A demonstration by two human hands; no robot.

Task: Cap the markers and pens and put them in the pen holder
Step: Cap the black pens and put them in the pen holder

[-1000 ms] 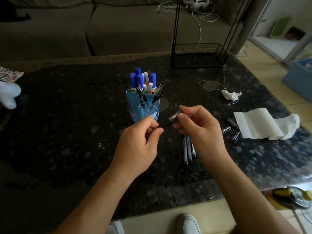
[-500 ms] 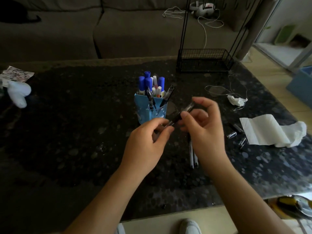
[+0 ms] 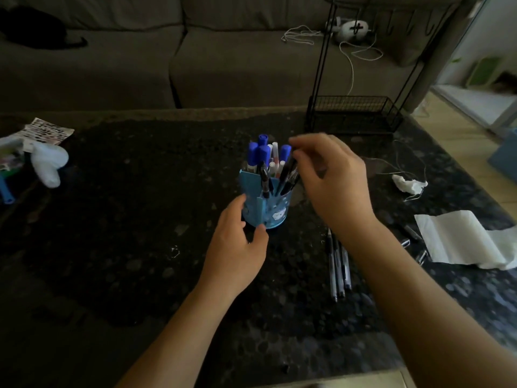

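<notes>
The light blue pen holder (image 3: 275, 212) stands mid-table with blue-capped markers (image 3: 257, 152), white pens and black pens in it. My left hand (image 3: 237, 247) grips its lower left side, thumb in front and fingers on the left wall. From the right, my right hand (image 3: 333, 180) reaches over the holder. Its thumb and fingertips pinch the top end of a black pen (image 3: 288, 177) that stands leaning in the holder; this area is blurred. Three uncapped pens (image 3: 338, 264) lie side by side on the table under my right forearm. Loose caps (image 3: 405, 243) lie to their right.
A white paper towel (image 3: 461, 242) lies at the right edge, with a crumpled tissue (image 3: 407, 184) and a thin cord behind it. A black wire rack (image 3: 355, 116) stands at the back right. White soft items (image 3: 47, 163) sit at the far left. A sofa runs behind the table.
Both hands held the black pen in front of the holder before. Now the right hand has carried it up into the holder, and the left hand has let go and taken the holder's base.
</notes>
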